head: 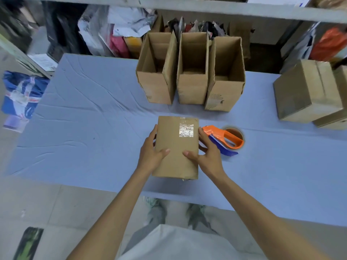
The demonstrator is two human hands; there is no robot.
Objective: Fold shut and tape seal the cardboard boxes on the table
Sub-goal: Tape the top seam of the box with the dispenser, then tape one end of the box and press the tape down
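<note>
A white shirt (pixel 178 243) filled the bottom edge, with two bare forearms reaching forward from it over grey shoes (pixel 157 211) on a tiled floor.

The closed cardboard box (pixel 176 147) sat between both hands over the near middle of the blue-covered surface (pixel 84 119), its broad face turned up to the camera. Whether it rested on the cloth or was lifted just off it could not be told. The left grip (pixel 150 152) clasped its left edge, thumb laid on the top face and fingers wrapped down the side. The right grip (pixel 208 156) held the right edge the same way, thumb on top, fingers curled along the side. A patch of clear tape (pixel 186 130) shone near the box's far right corner; the face bore no print.

Just right of the box lay an orange and blue tape dispenser (pixel 223 136) with a brown tape roll (pixel 234 133), close to the right fingers.

Farther back stood three open boxes side by side, flaps up: the left one (pixel 155 87), the middle one (pixel 192 87) and the right one (pixel 224 91). The right one carried a dark printed mark low on its front, too blurred to read. At the right edge sat a closed box (pixel 306 94), touching another (pixel 330 121) beside it.

Behind the surface, bags and wrappers crowded under a grey shelf (pixel 187 8); a white label (pixel 277 0) up there had unreadable blue print.
</note>
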